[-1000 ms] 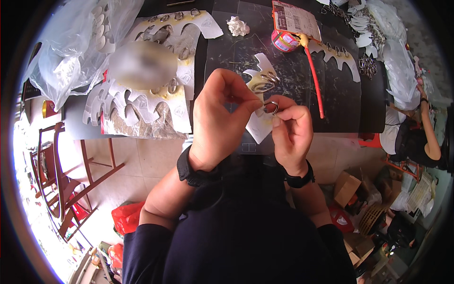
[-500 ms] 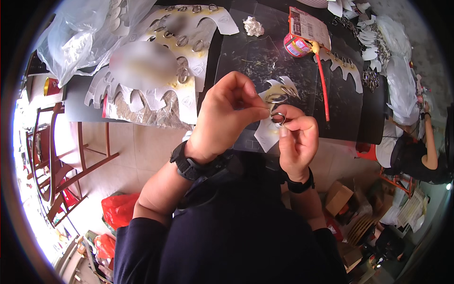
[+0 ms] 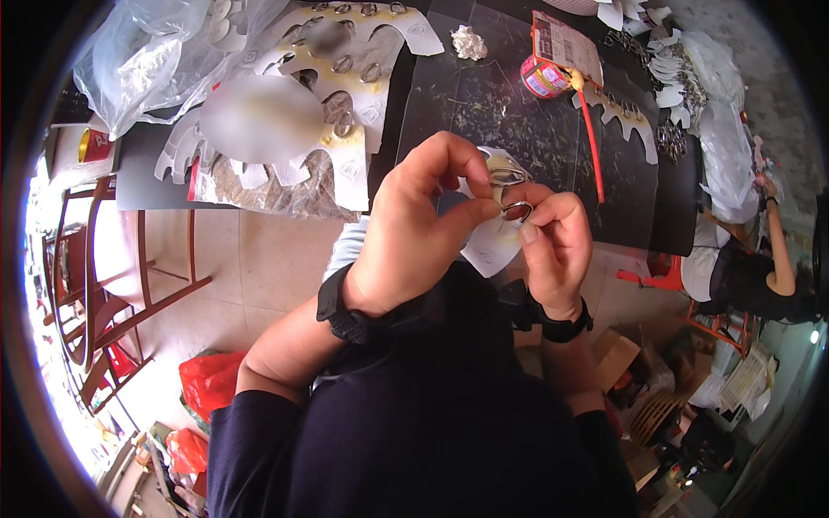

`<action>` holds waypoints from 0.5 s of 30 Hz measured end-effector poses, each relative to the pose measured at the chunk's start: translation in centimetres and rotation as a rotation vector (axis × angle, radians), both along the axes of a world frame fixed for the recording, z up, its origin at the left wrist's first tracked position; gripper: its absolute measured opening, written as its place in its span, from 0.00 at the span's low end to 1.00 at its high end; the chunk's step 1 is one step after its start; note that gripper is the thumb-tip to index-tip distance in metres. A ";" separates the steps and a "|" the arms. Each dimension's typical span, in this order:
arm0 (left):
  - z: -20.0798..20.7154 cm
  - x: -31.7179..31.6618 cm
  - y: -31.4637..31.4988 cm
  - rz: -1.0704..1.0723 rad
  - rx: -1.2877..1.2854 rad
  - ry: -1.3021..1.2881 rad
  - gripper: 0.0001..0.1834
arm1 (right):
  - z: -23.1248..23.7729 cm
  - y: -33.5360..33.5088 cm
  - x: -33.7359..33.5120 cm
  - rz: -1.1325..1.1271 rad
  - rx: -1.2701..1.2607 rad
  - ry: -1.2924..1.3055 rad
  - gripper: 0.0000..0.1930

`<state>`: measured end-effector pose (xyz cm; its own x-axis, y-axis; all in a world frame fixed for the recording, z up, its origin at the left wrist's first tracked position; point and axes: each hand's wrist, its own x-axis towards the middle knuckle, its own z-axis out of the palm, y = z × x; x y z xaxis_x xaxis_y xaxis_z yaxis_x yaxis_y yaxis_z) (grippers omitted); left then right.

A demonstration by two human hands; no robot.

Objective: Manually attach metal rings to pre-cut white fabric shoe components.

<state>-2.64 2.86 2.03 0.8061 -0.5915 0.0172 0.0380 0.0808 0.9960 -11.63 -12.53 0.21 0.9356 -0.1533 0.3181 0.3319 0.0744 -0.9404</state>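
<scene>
Between my hands is a shiny metal ring [image 3: 518,211], pinched by the thumb and fingers of my right hand [image 3: 557,246]. My left hand [image 3: 419,220] is closed, thumb and forefinger meeting right beside that ring; what lies between their tips is too small to make out. Just behind and under the fingertips sits a white scalloped card [image 3: 490,249], partly covered by the hands. More metal rings [image 3: 508,176] lie on its far part, against a yellowish stain. Both wrists wear black bands.
Large scalloped white cards [image 3: 350,173] with metal rings lie at the left of the black table [image 3: 466,104]. A crumpled white lump [image 3: 468,43], a red tub [image 3: 544,78] and a red stick [image 3: 591,147] lie beyond my hands. Another person [image 3: 751,268] works at the far right.
Both hands have shifted slightly to the right, with the ring still between them. My left fingers now cover more of the card's far part. The whole view has tilted a little.
</scene>
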 end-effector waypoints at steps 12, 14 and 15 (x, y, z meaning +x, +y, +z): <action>0.6 1.9 1.8 -0.155 0.020 -0.367 0.23 | 1.3 0.7 0.1 0.084 0.102 0.210 0.05; 0.9 1.7 2.0 -0.150 0.054 -0.433 0.22 | 1.0 0.8 0.1 0.090 0.143 0.185 0.04; 1.0 1.7 2.0 -0.140 0.087 -0.497 0.21 | 0.8 0.9 0.1 0.102 0.182 0.160 0.04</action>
<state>-0.98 4.91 3.07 0.6265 -0.7089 0.3239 -0.4365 0.0251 0.8993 -11.52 -11.68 1.04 0.9854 -0.0963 0.1402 0.1616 0.2730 -0.9483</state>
